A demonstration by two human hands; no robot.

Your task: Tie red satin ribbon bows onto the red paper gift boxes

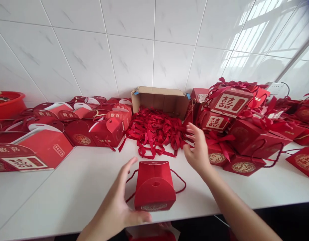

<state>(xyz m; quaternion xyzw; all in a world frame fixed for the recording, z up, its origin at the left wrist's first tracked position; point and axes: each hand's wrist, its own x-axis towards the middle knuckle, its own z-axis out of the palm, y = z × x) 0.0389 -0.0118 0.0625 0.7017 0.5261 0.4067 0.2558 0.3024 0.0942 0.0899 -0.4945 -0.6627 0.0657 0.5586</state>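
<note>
A red gift box point(155, 187) with dark red cord handles stands near the front edge of the white table point(94, 187). Its top flaps are folded over, and a cord loop hangs out on each side. Beside its left side is my left hand point(121, 204), thumb and fingers spread around the near corner, not gripping it. Raised to the right, my right hand point(197, 147) has its fingers apart and holds nothing. It is close to the right end of a heap of red ribbons point(156, 130), which spills from an open cardboard box point(160, 92).
Several open red boxes point(94, 130) stand in rows on the left, with a red basin point(10, 103) behind. On the right, ribbon-tied red boxes point(228, 102) are stacked up. A white tiled wall point(129, 50) closes off the back.
</note>
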